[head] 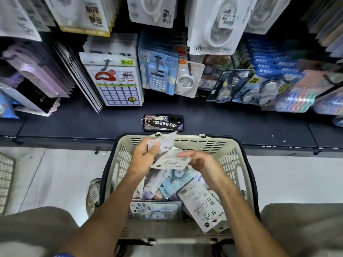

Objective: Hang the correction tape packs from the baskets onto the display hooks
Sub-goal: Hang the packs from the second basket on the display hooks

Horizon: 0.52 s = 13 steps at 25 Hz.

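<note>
Both bare forearms reach forward and down over a beige plastic basket with slotted walls and dark handles, which sits on the pale floor against a dark shelf ledge. The left hand is turned palm inward, its fingers curled round a small stack of white packs held above the basket's far end. The right hand is bent at the wrist, thumb and fingers pinching the edge of a flat white pack that lies tilted between the two hands and touches the stack.

Below them the basket holds a loose heap of more packs, glossy card and clear plastic in white, pale blue and lilac, lying at all angles; one long white pack leans against the right wall.

On the ledge just beyond the basket lies a phone, face down, with a dark numbered key tag across it. Above, carded goods hang on hooks: a blue calculator card, a label sheet, blister packs of tape rolls. A second basket's mesh corner shows at the left edge.
</note>
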### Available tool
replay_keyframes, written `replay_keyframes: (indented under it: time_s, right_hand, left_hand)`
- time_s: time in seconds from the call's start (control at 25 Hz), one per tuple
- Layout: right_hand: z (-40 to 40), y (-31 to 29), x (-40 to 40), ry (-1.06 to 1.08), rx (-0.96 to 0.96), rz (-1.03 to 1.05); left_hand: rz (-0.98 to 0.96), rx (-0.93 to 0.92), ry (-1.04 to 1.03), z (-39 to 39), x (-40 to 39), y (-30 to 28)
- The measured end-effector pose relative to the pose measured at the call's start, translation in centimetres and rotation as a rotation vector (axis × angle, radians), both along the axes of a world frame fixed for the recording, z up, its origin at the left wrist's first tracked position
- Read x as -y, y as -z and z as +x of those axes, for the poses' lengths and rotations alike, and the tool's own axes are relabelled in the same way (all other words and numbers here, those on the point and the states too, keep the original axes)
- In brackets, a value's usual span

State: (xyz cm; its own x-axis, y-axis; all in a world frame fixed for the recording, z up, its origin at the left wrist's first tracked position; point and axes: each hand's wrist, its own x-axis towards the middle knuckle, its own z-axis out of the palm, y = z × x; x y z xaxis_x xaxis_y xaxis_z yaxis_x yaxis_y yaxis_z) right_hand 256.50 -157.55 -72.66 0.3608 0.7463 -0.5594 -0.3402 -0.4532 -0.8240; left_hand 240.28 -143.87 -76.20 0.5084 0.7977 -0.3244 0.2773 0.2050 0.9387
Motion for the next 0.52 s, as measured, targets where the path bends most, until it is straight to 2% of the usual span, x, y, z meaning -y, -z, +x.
replay_keyframes:
  time_s: [0.08,0.16,0.24,0.4,0.44,0.52]
  right_hand:
    - [0.7,-0.9,-0.2,-0.101,-0.065,0.057]
    - [0.6,-1.2,-0.6,-0.096,0.052,-0.013]
    - [0.1,-1.3,-0.7,0.002,0.144,-0.150]
    - [-1.9,-0.1,-0.3,0.167,-0.058,-0.280]
    - [-2.8,0.3,-0.5,0.133,0.045,-0.324]
    - [-4.7,1.7,-1.1,-0.002,0.488,-0.384]
  left_hand:
    - [-0.181,0.078,-0.057,-0.1,-0.9,-0.9]
    - [-0.278,0.044,-0.048,-0.5,-1.2,-1.1]
    - [-0.350,0.069,-0.054,-0.8,-0.6,-0.8]
    - [-0.553,0.112,-0.135,-0.6,0.5,-0.2]
    - [-0.601,0.094,-0.133,-0.6,0.5,0.1]
    - [-0.639,0.068,-0.030,-0.9,0.9,0.1]
